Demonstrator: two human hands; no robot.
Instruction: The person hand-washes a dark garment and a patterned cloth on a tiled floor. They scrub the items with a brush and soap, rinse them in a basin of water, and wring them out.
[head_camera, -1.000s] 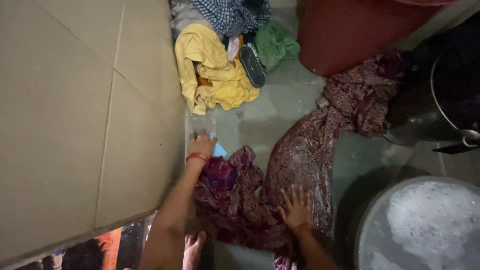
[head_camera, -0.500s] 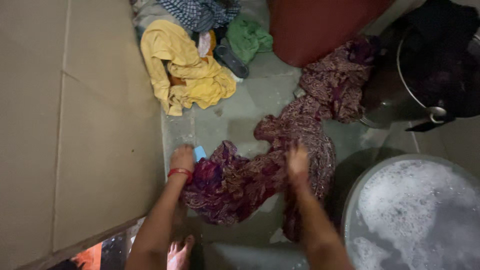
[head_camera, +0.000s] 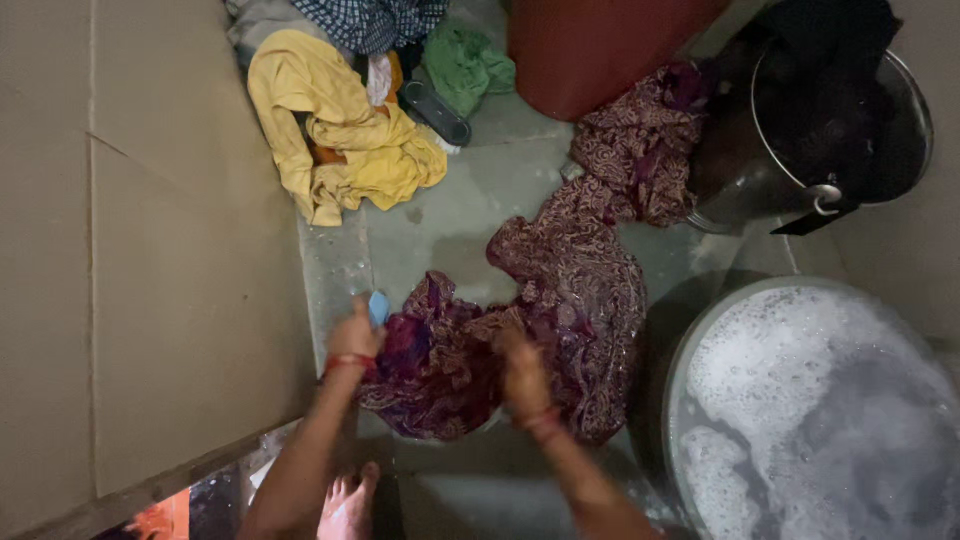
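Head camera, looking straight down at a wet tiled floor (head_camera: 470, 215) beside a beige tiled wall (head_camera: 150, 250) on the left. A long maroon patterned cloth (head_camera: 580, 290) lies strung across the floor, one end bunched between the person's two hands near the lower middle, the other end trailing up towards a dark metal bucket (head_camera: 830, 130) at the top right edge, probably spread out flat for scrubbing. The left hand (head_camera: 355, 335) is closed around a small blue bar (head_camera: 379, 306), likely soap, held at the cloth's left edge beside the wall. The right hand (head_camera: 522, 372) is curled into the bunched cloth, gripping a fold, forearm angled in from the bottom edge. A bare foot (head_camera: 345, 500) shows below. A tub of foamy water (head_camera: 820, 410) fills the lower right corner. A yellow garment (head_camera: 340, 130) lies heaped at the top.
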